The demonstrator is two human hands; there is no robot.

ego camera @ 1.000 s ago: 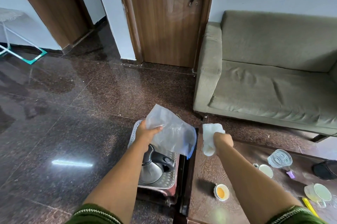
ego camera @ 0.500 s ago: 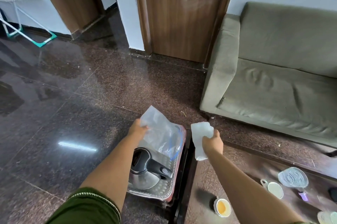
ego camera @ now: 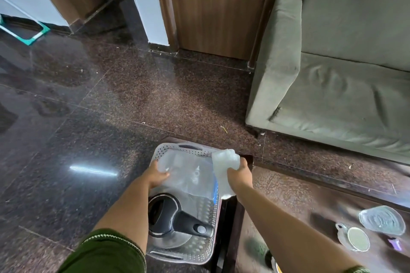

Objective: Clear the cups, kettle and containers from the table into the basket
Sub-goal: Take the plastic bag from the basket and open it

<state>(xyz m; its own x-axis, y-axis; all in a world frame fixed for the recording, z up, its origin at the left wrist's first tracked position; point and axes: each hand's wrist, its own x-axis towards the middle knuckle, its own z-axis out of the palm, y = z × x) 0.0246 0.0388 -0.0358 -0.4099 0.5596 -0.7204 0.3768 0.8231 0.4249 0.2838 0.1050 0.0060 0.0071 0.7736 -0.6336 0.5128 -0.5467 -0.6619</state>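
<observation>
Now left hand (ego camera: 158,176) grips a clear container (ego camera: 188,175) over the basket (ego camera: 200,250); right hand (ego camera: 240,175) grips another.

The dark speckled stone floor (ego camera: 133,99) carries a perforated white basket (ego camera: 204,248) — directly under the two gripping hands — and a green sofa (ego camera: 332,86) beyond them. Right of the grip, a brown table (ego camera: 295,197) bears a cup (ego camera: 355,239), a clear ribbed lid (ego camera: 382,221) and a small purple object (ego camera: 395,244).

Glossy stone floor (ego camera: 88,99); perforated, seemingly plastic basket (ego camera: 204,248).
</observation>
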